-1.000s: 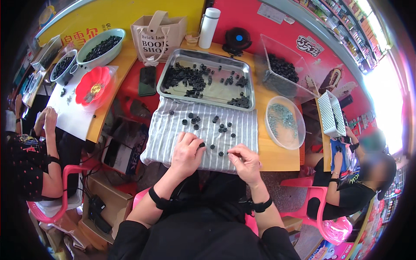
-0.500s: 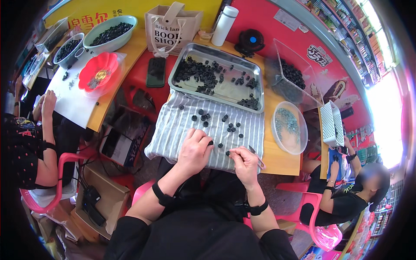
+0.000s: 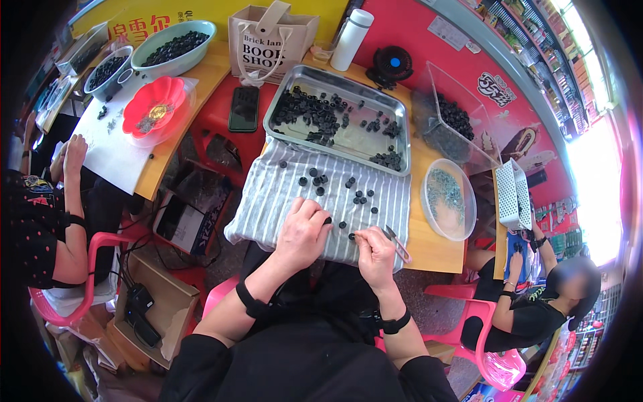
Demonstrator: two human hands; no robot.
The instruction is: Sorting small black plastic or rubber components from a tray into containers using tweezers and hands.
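A grey-and-white striped cloth [image 3: 281,208] lies in front of me, with several small black round caps [image 3: 317,179] scattered over it. My left hand [image 3: 305,231] is closed near the cloth's front edge, a small black piece [image 3: 327,220] showing at its fingertips. To its right, my right hand [image 3: 375,251] has its thumb and forefinger pinched together at a black cap [image 3: 351,236]; whatever lies between the fingertips is too small to make out. Beside that hand is a slim tool with a pinkish handle [image 3: 402,252], perhaps tweezers; whether the hand touches it is unclear.
Beyond the cloth stands a metal tray [image 3: 348,155] of black caps. On the right are a round plastic tub [image 3: 432,224] of small greenish bits and a clear bin [image 3: 429,127]. A phone [image 3: 243,109], tote bag [image 3: 305,33], white bottle [image 3: 353,40] and small fan [image 3: 392,65] surround the tray. People sit on both sides.
The view has shifted slightly. My right hand has turned a little at the cap, and more of the pink-handled tool shows beside it. My left hand keeps nearly the same pose.
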